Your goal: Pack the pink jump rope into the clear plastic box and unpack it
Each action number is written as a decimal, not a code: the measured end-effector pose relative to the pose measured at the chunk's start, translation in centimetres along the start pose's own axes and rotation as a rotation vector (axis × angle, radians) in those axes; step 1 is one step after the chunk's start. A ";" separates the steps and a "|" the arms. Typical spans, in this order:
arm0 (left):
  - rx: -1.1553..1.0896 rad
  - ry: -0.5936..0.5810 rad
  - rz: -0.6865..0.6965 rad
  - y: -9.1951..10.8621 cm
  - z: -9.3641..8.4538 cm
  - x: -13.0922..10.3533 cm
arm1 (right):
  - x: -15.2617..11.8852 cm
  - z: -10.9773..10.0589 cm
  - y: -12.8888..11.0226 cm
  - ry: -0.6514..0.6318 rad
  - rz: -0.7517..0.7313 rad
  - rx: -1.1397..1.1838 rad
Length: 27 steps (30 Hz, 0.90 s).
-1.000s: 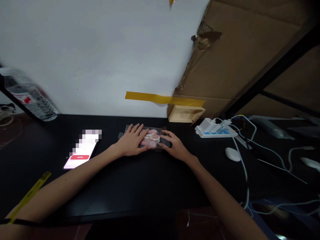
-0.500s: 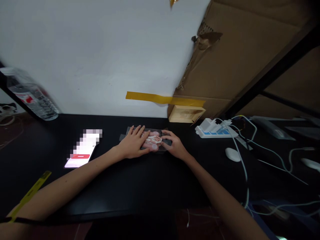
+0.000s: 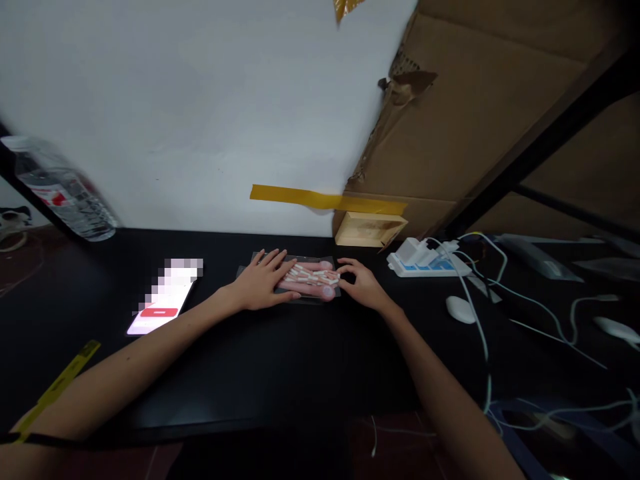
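A clear plastic package (image 3: 330, 266) with pink rolls and several small white-and-pink pieces (image 3: 314, 275) lies on the black table (image 3: 280, 360). My left hand (image 3: 261, 280) rests flat over its left part, fingers spread, covering some of it. At the right end of the package, my right hand (image 3: 361, 283) has thumb and index finger curled together around the tip of the small pieces. The other fingers of that hand are bent above.
To the left lie a lit phone (image 3: 165, 300) and a plastic bottle (image 3: 65, 193). A wooden box (image 3: 367, 230) stands by the wall. On the right are a power strip (image 3: 425, 267), a white mouse (image 3: 461, 309) and loose cables.
My right hand has moved right, and more of the pink and white contents shows. My left hand has shifted slightly left, still on the package.
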State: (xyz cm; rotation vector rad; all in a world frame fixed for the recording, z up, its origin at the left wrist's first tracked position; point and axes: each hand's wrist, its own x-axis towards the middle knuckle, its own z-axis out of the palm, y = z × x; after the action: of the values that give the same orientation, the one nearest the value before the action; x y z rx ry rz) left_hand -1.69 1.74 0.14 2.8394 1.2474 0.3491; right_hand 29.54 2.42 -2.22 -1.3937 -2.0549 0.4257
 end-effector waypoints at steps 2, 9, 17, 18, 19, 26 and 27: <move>0.017 -0.006 0.005 -0.3 -0.1 0.0 | 0.0 -1.0 0.6 -0.030 0.003 0.001; 0.040 0.017 -0.008 -1.0 0.1 -0.1 | -0.2 -2.7 -0.3 -0.115 -0.077 0.117; 0.064 0.012 0.010 -0.8 0.0 -0.2 | -1.1 -1.2 -2.2 -0.249 -0.217 -0.030; 0.074 0.008 0.011 -0.7 -0.1 -0.2 | -1.1 -1.0 -2.2 -0.238 -0.231 -0.043; 0.080 0.005 0.012 -0.7 -0.1 -0.2 | -1.1 -0.9 -2.2 -0.229 -0.246 -0.055; 0.063 0.015 0.039 -0.4 -0.1 -0.2 | -0.8 -0.1 -2.1 -0.197 -0.361 -0.167; 0.066 0.015 0.038 -0.4 -0.1 -0.2 | -0.8 0.0 -2.1 -0.187 -0.365 -0.177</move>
State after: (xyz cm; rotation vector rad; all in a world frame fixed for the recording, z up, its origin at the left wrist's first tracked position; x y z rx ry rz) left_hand -2.16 1.84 0.15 2.9245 1.2312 0.3372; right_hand 28.19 0.88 -1.24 -1.0711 -2.4895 0.2291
